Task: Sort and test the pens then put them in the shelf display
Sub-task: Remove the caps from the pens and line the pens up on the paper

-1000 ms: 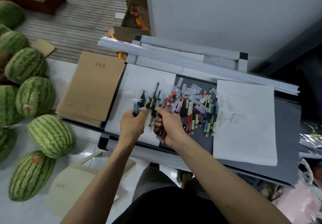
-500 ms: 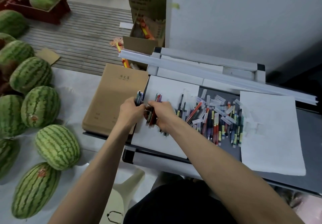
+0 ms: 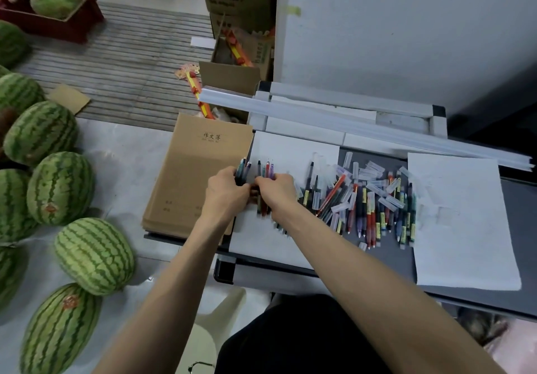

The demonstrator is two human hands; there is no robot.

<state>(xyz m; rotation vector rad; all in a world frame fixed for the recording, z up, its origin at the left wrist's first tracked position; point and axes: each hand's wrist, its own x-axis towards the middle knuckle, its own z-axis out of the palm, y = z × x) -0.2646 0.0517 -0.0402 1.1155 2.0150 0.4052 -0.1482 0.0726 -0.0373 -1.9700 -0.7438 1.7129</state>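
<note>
The bench (image 3: 526, 216) is a grey surface filling the right half of the view. Its near edge runs diagonally above the person's lap, and its left end borders a floor area occupied by watermelons (image 3: 61, 187). A stack of brown notebooks (image 3: 189, 181) covers the left end of the bench. Two white sheets lie on the grey surface: the left sheet (image 3: 293, 150) just beside the notebooks, and the right sheet (image 3: 465, 228) well apart from it. Between the sheets lies the pile of pens (image 3: 369, 208), unsorted and mixed with loose clear caps (image 3: 374, 167). The left hand (image 3: 225, 195) is clenched round a first bundle (image 3: 241, 171) of pens, tips up, over the seam between notebooks and left sheet. The right hand (image 3: 276, 192), touching the left hand, grasps a second bundle (image 3: 267, 171) of red, purple and dark pens. Assessment: sorting is at an early stage, with two small groups in hand and most of the stock in the pile. The right sheet carries faint marks, too pale to read. No shelf display is identifiable in view, so placement is not yet done. Open room exists on the near part of the left sheet and across the right sheet. Long white strips (image 3: 363, 125) bound the far side. Both bundles sit near the left and near edges, where a dropped pen would likely reach the floor.
</note>
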